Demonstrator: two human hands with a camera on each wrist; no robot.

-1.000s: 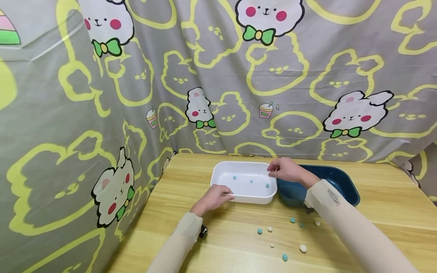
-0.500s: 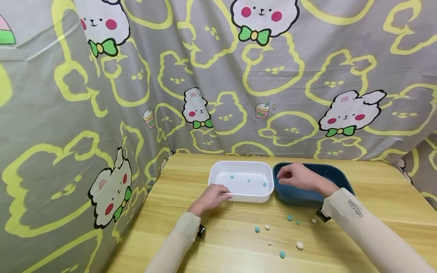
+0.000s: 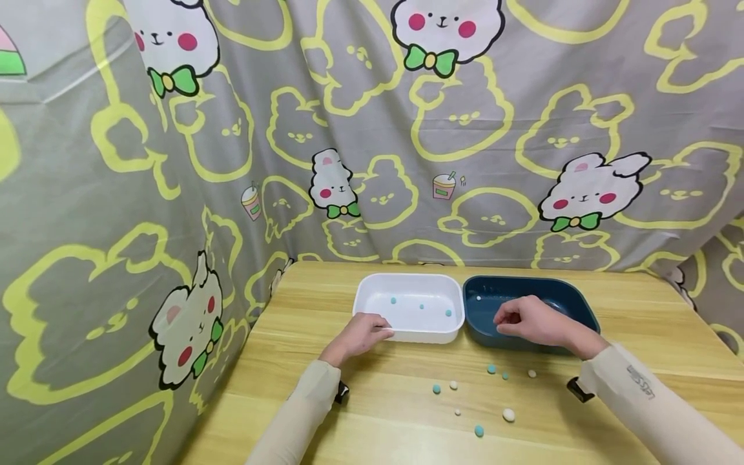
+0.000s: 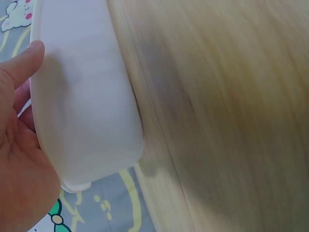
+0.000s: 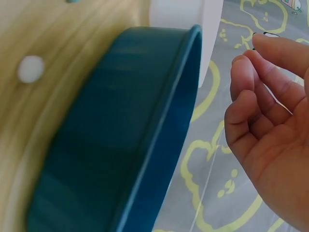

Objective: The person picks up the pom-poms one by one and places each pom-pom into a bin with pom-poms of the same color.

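My left hand (image 3: pixel 363 334) holds the near left rim of a white plastic basin (image 3: pixel 427 337); in the left wrist view the thumb (image 4: pixel 30 60) lies on its outer side and the fingers reach over the rim. Several small blue balls (image 3: pixel 448 313) lie inside. Over the near side of a dark blue basin (image 3: pixel 485 323) hovers my right hand (image 3: pixel 537 321), its fingers loosely curled with nothing between them, as the right wrist view shows. A small white ball (image 3: pixel 478 298) sits in the dark basin, whose right part is partly hidden by this hand.
On the wooden table (image 3: pixel 349 426) in front of the basins lie several loose balls, among them a blue ball (image 3: pixel 479 431) and a larger white ball (image 3: pixel 508 415). A patterned grey curtain (image 3: pixel 372 116) hangs behind and on the left. The basins stand side by side.
My right hand has moved rightward, from the white basin's right end to over the dark basin, uncovering the white ball there. My left hand keeps its place on the rim.
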